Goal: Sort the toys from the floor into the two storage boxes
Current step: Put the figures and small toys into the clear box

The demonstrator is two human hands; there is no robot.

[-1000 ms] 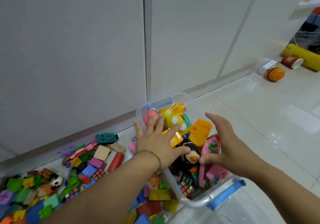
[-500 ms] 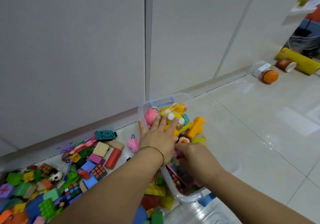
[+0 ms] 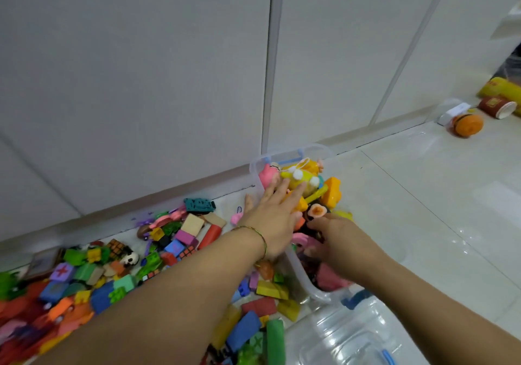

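A clear storage box (image 3: 255, 171) with blue handles stands by the wall, heaped with soft toys: a pink one (image 3: 266, 177), a yellow one (image 3: 300, 180) and an orange one (image 3: 332, 194). My left hand (image 3: 275, 212) lies flat with straight fingers on top of this heap. My right hand (image 3: 337, 239) reaches down into the box among pink toys; its fingertips are hidden. A pile of coloured blocks and small toys (image 3: 135, 254) covers the floor left of the box. A second clear box or lid (image 3: 346, 333) lies at the bottom, near me.
White wall panels (image 3: 141, 82) run behind the toys. At the far right on the glossy tiled floor (image 3: 423, 195) lie an orange burger-shaped toy (image 3: 468, 125), a red paper cup (image 3: 497, 106) and a yellow roll (image 3: 500, 89).
My right hand moved from the box's right side down into the box. My left hand stayed pressed on the toy heap, sliding slightly forward.
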